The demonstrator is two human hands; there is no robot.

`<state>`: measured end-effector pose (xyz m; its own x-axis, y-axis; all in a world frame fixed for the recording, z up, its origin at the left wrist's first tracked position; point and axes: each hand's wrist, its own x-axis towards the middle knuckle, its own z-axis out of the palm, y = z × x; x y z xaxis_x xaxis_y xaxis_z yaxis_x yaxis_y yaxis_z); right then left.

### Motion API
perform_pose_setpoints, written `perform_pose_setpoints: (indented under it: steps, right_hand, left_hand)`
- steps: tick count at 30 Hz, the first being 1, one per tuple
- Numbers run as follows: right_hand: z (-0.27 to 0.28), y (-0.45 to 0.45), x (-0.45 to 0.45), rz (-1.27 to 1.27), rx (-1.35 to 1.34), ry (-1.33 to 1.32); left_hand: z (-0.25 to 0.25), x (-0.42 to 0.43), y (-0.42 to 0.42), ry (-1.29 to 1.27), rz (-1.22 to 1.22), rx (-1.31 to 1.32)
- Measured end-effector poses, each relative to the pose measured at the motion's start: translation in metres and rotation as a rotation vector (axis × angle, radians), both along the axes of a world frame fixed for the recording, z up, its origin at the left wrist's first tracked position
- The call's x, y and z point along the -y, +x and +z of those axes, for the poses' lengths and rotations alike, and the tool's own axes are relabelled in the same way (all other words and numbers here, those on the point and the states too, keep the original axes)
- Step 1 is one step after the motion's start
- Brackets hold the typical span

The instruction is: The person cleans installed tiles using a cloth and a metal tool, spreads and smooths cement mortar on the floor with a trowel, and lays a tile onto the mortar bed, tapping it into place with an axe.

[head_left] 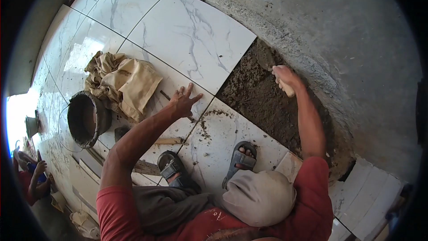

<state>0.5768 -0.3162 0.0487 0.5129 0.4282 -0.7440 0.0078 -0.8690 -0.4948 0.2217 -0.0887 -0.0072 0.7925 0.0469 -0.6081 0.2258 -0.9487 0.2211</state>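
The fingers of the right hand [286, 76] are wrapped round the pale handle of a trowel [289, 91]. Just beyond the knuckles its blade lies on the dark, crumbly mortar [254, 93], which fills the bare patch beneath that grip and spreads back alongside the forearm. From where I stand, the step in hand looks like working the mortar near the wall's foot. The next stroke, I'd judge, calls for a firm hold, a low blade and care at the neighbouring tile edge.

The left hand [182, 102] holds nothing that I can see; its fingers are splayed over the pale floor tile, seemingly propping the body, though how much weight they take I cannot tell. A thin dark rod [165, 95] runs beneath that hand, and a wooden handle [168, 141] lies nearer the body.

Further out, past the left fingers on the side away from the mortar, sit a crumpled tan cloth [133, 80] and a grimy bucket [105, 118]. Beyond the right fingers rises the rough grey wall [347, 49]. Farthest off, well beyond the left hand, another person [33, 180] is partly in view.
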Motion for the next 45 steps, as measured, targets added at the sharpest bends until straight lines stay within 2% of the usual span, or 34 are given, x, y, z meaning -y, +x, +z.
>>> perform_pose_setpoints:
  steps: [5,7,9,10,11,12,13,14,16,18,20,22,24,25,27,28,30,31,33,39,40,41,44,45]
  right_hand:
    - [-0.024,-0.05,0.004,-0.032,-0.195,0.129]
    - [-0.022,-0.071,0.011,0.015,-0.264,0.078]
    - [-0.046,-0.092,0.031,0.043,-0.266,0.086]
    - [-0.024,-0.109,0.031,0.077,-0.358,0.021]
    - [-0.025,-0.127,0.039,0.06,-0.361,0.052]
    - [-0.041,-0.136,0.048,0.244,-0.269,0.019]
    - [-0.019,-0.156,0.041,0.25,-0.253,-0.051]
    - [-0.017,-0.167,0.053,0.408,-0.118,0.067]
    - [-0.031,-0.159,0.071,0.569,0.03,0.189]
    - [-0.068,-0.121,0.087,0.914,0.451,-0.024]
    - [0.003,-0.099,0.047,0.782,0.492,-0.362]
    - [0.006,-0.049,0.038,0.656,0.488,-0.458]
    - [0.0,-0.011,0.041,0.719,0.642,-0.414]
    - [-0.014,0.001,0.042,0.717,0.642,-0.416]
    - [-0.045,0.017,0.044,0.641,0.825,-0.352]
    - [-0.042,0.009,0.035,0.643,0.822,-0.353]
    - [-0.042,-0.015,0.013,-0.048,0.168,-0.08]
    - [-0.046,-0.025,0.007,-0.051,0.076,-0.005]
    - [-0.033,-0.052,0.0,-0.007,-0.152,-0.029]
    - [-0.032,-0.133,0.032,0.137,-0.378,-0.044]
    - [-0.037,-0.144,0.039,0.316,-0.36,-0.002]
    - [-0.045,-0.16,0.046,0.324,-0.275,0.019]
    - [-0.022,-0.184,0.05,0.426,-0.049,0.016]
    - [-0.025,-0.18,0.06,0.464,0.108,0.025]
  left_hand:
    - [0.0,0.001,0.002,0.017,-0.003,-0.007]
    - [0.003,0.002,0.003,0.009,-0.006,-0.022]
    - [0.005,0.001,0.005,0.007,-0.011,-0.03]
    - [0.005,0.001,0.006,0.011,-0.013,-0.036]
    - [0.005,0.002,0.006,0.016,-0.015,-0.042]
    - [0.003,0.001,0.005,0.014,-0.014,-0.039]
    - [0.001,0.0,0.004,0.013,-0.012,-0.029]
    - [0.0,-0.001,0.003,0.01,-0.01,-0.02]
    - [0.0,-0.001,0.002,0.004,-0.011,-0.023]
    - [0.001,-0.004,0.004,0.0,-0.015,-0.027]
    - [0.0,-0.002,0.002,-0.015,-0.002,-0.02]
    - [0.0,-0.002,-0.001,-0.011,-0.011,-0.01]
    - [0.002,-0.003,0.002,-0.005,-0.014,0.012]
    - [0.003,-0.002,0.002,-0.004,-0.016,0.001]
    - [0.004,-0.002,0.004,-0.006,-0.014,-0.008]
    - [0.003,-0.003,0.004,-0.008,-0.009,-0.006]
    - [0.002,-0.001,0.002,-0.019,0.0,-0.011]
    - [0.002,-0.001,0.002,-0.013,0.0,-0.008]
    - [0.004,0.0,0.002,-0.007,-0.002,-0.009]
    - [0.0,0.001,0.003,0.019,-0.026,-0.029]
    - [0.001,0.001,0.003,0.018,-0.027,-0.029]
    - [0.001,0.0,0.004,0.022,-0.027,-0.028]
    - [0.004,-0.003,0.006,0.007,-0.047,-0.053]
    - [0.004,-0.004,0.004,0.007,-0.038,-0.057]
